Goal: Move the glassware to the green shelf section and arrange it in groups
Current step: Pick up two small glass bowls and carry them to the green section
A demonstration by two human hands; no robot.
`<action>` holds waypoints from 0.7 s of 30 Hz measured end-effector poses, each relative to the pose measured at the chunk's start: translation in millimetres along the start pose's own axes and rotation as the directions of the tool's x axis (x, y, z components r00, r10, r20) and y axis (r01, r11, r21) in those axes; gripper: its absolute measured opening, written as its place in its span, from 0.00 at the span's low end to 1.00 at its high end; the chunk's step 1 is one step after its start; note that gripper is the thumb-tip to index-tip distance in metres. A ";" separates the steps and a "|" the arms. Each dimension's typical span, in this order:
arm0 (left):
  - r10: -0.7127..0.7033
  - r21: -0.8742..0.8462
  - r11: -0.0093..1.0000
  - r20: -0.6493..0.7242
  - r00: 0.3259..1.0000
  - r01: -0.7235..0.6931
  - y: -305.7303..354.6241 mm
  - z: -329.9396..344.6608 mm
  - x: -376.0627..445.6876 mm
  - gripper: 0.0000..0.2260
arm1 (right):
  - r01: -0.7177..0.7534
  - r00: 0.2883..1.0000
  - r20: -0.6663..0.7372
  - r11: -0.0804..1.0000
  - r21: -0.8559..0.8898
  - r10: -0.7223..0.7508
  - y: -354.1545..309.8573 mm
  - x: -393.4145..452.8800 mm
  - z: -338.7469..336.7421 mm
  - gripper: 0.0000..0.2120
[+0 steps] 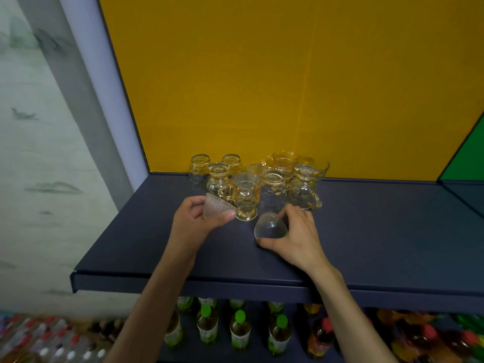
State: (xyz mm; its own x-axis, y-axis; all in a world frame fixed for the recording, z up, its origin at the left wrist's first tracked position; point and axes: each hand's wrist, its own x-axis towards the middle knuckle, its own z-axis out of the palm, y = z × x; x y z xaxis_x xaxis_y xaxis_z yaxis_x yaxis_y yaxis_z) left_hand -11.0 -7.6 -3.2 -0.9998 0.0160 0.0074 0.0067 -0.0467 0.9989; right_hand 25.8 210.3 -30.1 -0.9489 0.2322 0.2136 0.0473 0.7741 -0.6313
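Note:
Several clear glasses and handled glass mugs [258, 176] stand clustered at the back of a dark blue shelf [379, 231], in front of a yellow back panel. My left hand [195, 221] holds a small ribbed glass cup [216, 208], tilted on its side, just left of a footed mug [246, 196]. My right hand [296, 237] grips a small patterned glass bowl [269, 226], also tipped, just above the shelf in front of the cluster. The green shelf section [466, 161] shows at the far right edge.
Below the shelf stand rows of bottles with green caps [239, 328] and red-capped bottles [324, 334] to the right. More bottles lie at the lower left. A white post [104, 100] and a painted wall border the shelf on the left.

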 end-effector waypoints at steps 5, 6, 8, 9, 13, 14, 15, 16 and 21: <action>0.072 0.032 0.997 0.057 0.996 -0.074 -1.7 0.4 -2.0 0.34 | -0.007 0.999 -0.031 1.000 0.019 0.007 -4.7 -1.5 -9.8 0.30; 0.083 0.044 0.995 0.066 0.994 -0.086 -2.0 0.6 -2.1 0.34 | -0.011 0.999 -0.045 1.000 0.014 0.012 -5.9 -1.4 -12.3 0.30; 0.088 0.060 0.994 0.082 0.993 -0.094 -2.5 1.5 -2.0 0.32 | -0.011 0.997 -0.076 1.000 0.005 0.011 -8.5 -0.5 -17.7 0.29; 0.087 0.064 0.994 0.093 0.992 -0.093 -3.2 2.0 -2.0 0.31 | -0.006 0.996 -0.090 1.000 -0.002 0.006 -9.8 0.1 -20.4 0.30; 0.083 0.067 0.993 0.130 0.988 -0.092 -6.1 1.7 -1.7 0.28 | -0.006 0.993 -0.117 0.999 -0.037 0.002 -12.8 2.2 -27.5 0.30; 0.083 0.064 0.994 0.138 0.987 -0.093 -6.6 1.5 -1.8 0.28 | -0.008 0.991 -0.131 0.999 -0.036 0.003 -13.4 2.0 -28.5 0.30; 0.083 0.064 0.994 0.149 0.985 -0.094 -7.2 1.2 -1.6 0.28 | -0.011 0.989 -0.146 1.000 -0.028 0.007 -13.6 1.7 -29.2 0.31; 0.085 0.068 0.993 0.163 0.983 -0.097 -7.7 1.3 -1.3 0.28 | -0.013 0.987 -0.161 1.000 -0.016 0.011 -13.5 1.4 -29.7 0.32; 0.084 0.068 0.992 0.243 0.966 -0.104 -8.0 8.0 -0.4 0.30 | -0.052 0.972 -0.221 0.992 0.115 0.077 -11.9 -1.6 -33.9 0.28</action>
State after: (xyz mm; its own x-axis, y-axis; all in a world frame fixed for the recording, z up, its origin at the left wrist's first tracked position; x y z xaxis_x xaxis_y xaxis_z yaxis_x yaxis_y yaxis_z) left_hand -10.5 0.8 -10.9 -0.9617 0.2540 0.1028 0.1115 0.0203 0.9936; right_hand 37.4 220.8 2.3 -0.8498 0.4154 0.3244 0.0604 0.6883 -0.7229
